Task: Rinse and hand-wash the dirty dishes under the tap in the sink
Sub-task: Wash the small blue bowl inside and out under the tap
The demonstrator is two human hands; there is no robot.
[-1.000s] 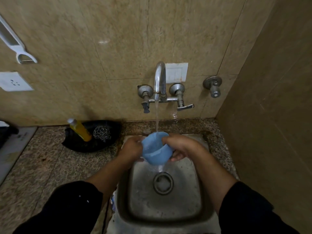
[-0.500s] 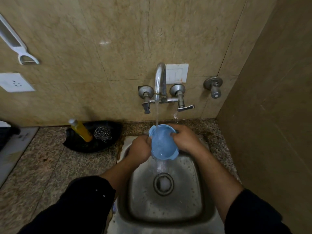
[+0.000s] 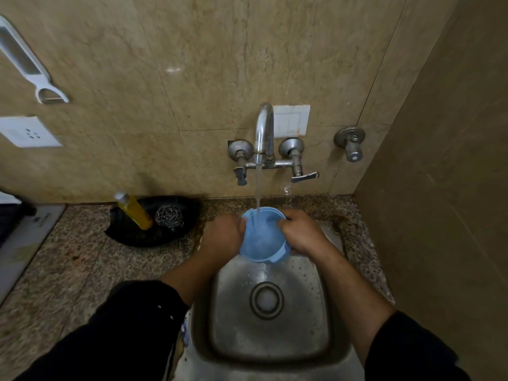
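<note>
The blue bowl (image 3: 259, 240) is held tilted over the far edge of the sink (image 3: 204, 334), under the water running from the tap (image 3: 264, 127). The left grip (image 3: 222, 237) clasps its left side, and the right grip (image 3: 299, 232) curls fingers over its right rim.

One bowl (image 3: 258, 237); two hands (image 3: 222, 237) (image 3: 301, 232); one tap (image 3: 265, 127); one sink (image 3: 275, 339); one bottle (image 3: 136, 213).

I see beige stone-look wall tiles (image 3: 192, 78) ahead, a matching side wall (image 3: 453, 160) on my right, a white socket plate (image 3: 29, 132) at far left, a white switch plate (image 3: 291, 119) mid-wall, speckled granite surface (image 3: 68, 270) below, dim light, one small glare spot (image 3: 173, 69) on the tile
</note>
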